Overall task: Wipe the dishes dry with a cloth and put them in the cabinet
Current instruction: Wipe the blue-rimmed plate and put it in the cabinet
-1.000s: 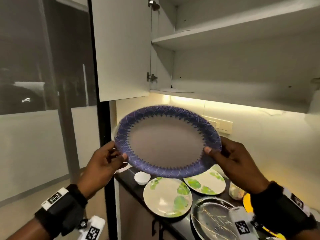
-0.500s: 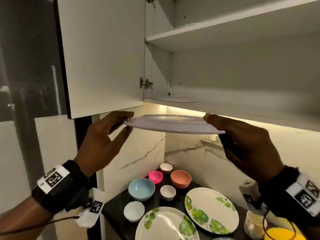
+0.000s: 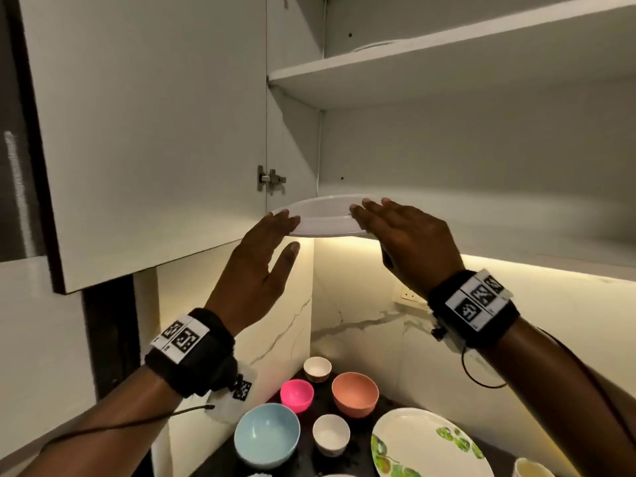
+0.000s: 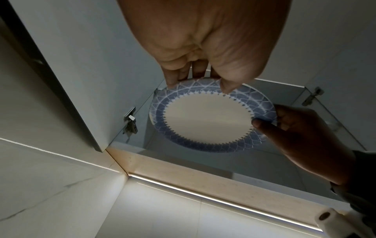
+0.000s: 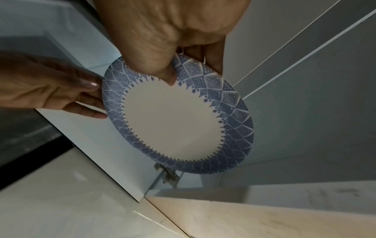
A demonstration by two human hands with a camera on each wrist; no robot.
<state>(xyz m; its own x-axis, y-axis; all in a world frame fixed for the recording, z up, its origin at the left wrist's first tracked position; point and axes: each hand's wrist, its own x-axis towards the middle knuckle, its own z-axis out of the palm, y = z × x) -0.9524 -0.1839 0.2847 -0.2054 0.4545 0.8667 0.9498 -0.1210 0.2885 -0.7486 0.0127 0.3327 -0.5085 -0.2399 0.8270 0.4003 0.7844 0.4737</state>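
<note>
Hands are raised in the head view, left hand (image 3: 254,270) and right hand (image 3: 407,242) at opposite sides of a level plate (image 3: 323,220), which is held at the mouth of the cabinet (image 3: 447,160), over its lower shelf (image 3: 516,261). From the left wrist, the blue rim is seen pinched under the thumb, the cabinet interior just ahead. From the right wrist, the opposite rim is pinched likewise.

Plate (image 5: 175,116): blue diamond-pattern rim, cream centre.
</note>
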